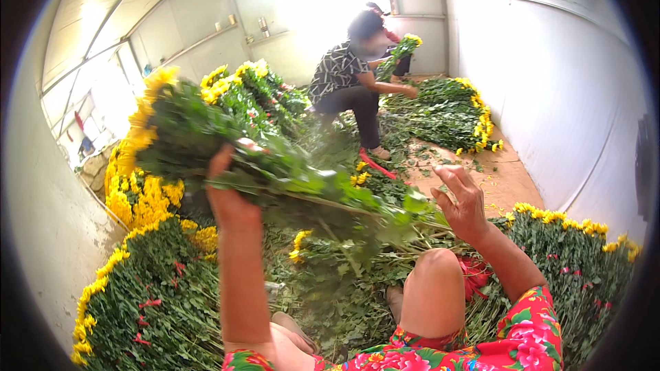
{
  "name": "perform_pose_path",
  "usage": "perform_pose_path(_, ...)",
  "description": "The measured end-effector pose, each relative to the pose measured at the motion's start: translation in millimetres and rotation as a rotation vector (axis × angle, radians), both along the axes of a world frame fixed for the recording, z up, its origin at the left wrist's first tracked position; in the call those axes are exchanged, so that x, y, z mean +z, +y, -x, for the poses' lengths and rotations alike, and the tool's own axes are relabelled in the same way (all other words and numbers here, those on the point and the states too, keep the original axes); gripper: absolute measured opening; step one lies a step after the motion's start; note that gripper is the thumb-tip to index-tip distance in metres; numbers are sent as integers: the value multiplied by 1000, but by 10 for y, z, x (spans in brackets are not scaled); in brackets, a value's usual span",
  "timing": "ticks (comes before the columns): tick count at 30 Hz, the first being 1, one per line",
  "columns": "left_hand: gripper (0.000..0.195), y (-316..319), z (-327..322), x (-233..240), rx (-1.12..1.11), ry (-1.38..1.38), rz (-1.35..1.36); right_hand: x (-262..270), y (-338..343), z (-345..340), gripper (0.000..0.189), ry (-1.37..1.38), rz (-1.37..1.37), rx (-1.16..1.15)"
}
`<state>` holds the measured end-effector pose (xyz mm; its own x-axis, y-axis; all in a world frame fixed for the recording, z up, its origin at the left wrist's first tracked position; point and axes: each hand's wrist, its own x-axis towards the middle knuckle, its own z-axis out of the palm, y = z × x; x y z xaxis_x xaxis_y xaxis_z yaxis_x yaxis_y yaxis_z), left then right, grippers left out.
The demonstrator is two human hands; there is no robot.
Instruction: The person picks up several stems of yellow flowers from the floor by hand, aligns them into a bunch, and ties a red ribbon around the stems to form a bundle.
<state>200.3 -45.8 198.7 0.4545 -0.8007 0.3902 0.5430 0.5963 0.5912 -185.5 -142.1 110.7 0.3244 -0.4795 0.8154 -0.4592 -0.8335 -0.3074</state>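
My left hand [227, 180] is closed around a thick bunch of yellow chrysanthemums [289, 175], raised in front of me. The blooms point up and to the left, and the leafy stems slant down to the right. Motion blurs part of the bunch. My right hand [461, 201] is lifted beside the stem ends, its fingers apart and nothing visible in them. Below it, by my knee, lies a bundle of red ties [472, 275]. Loose cut stems and leaves [340, 288] cover the floor around my feet.
Tied chrysanthemum bunches [160, 288] are stacked at left, others [562, 263] at right. Farther off, a co-worker [345, 77] crouches over a flower pile [438, 108] on brown boards [508, 165], with another person partly hidden behind. A white wall [546, 72] bounds the right side.
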Motion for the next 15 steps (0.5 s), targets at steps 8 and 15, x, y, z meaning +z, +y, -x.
perform_pose_path(8,34,624,-422,823,267,-103,179,448,529,-326,43,43,312,135)
perform_pose_path(15,35,937,-1161,505,548,-144,264,3,594,-965,50,329,495,246)
